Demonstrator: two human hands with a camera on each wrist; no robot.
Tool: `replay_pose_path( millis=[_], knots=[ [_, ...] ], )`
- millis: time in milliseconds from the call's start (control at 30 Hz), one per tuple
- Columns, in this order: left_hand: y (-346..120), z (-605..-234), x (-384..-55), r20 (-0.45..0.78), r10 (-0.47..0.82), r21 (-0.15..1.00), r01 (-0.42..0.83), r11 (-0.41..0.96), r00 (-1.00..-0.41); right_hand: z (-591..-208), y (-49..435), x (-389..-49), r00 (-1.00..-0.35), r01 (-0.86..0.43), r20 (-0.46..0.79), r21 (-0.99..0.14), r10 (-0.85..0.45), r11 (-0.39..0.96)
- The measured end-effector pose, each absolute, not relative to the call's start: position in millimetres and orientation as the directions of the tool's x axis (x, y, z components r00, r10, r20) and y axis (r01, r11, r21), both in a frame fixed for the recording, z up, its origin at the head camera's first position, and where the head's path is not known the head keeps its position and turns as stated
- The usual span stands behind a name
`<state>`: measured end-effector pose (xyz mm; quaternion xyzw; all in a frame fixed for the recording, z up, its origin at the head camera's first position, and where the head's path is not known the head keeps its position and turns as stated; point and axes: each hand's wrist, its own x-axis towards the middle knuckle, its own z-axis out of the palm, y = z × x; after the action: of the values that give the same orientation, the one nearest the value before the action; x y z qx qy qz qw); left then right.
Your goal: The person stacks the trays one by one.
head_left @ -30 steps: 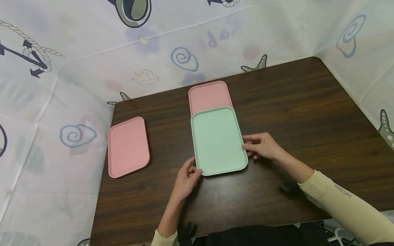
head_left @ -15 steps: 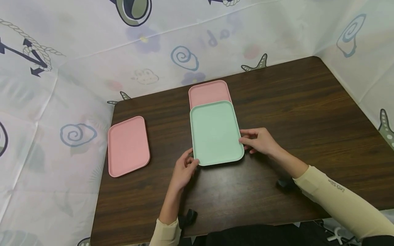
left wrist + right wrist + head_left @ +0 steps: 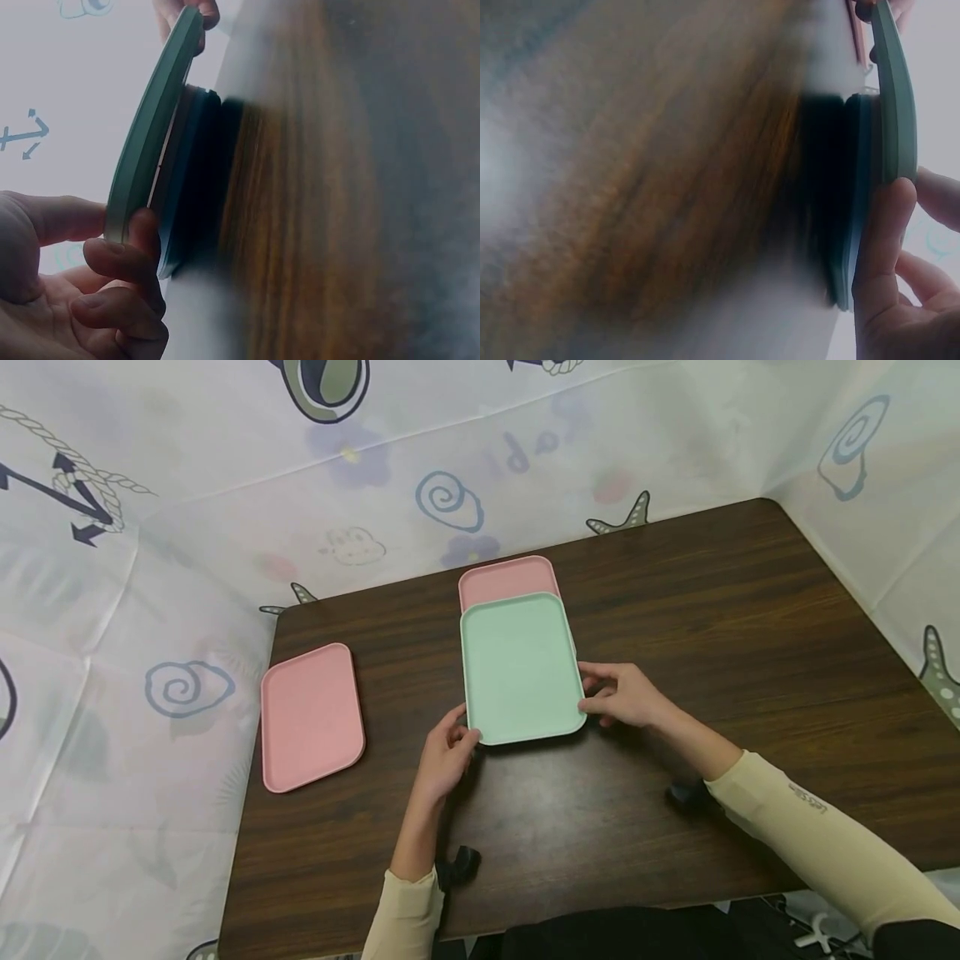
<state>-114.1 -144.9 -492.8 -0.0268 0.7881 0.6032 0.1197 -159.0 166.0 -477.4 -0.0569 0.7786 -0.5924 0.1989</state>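
Note:
A mint-green tray (image 3: 521,668) is tilted slightly over a pink tray (image 3: 510,581), whose far end shows beyond it. My left hand (image 3: 444,760) pinches its near left corner, thumb on the rim and fingers underneath. At the near right corner, my right hand (image 3: 626,695) pinches the rim likewise. Both wrist views show the green tray's edge (image 3: 146,142) raised, with a gap above the tabletop. Below it lies a dark bluish tray edge (image 3: 857,157), apparently part of a stack whose full make-up is hidden.
Another pink tray (image 3: 312,718) lies at the left of the dark wooden table (image 3: 720,635). Patterned white cloth (image 3: 247,527) hangs along the table's back and sides. Black wrist gear (image 3: 459,866) hangs below the left forearm.
Both hands have carried the green tray away from the table's front edge and slightly left. It now covers more of the pink tray beneath. The left pink tray has stayed put.

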Motion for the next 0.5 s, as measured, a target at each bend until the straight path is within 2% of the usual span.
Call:
replay_pose_path(
  millis=[500],
  knots=[
    [-140.3,-495.0,-134.2,-0.127,-0.005,0.891,-0.116,0.439,-0.992,-478.3,160.6,-180.1,-0.936,0.16,-0.243,-0.939,-0.256,0.305]
  ],
)
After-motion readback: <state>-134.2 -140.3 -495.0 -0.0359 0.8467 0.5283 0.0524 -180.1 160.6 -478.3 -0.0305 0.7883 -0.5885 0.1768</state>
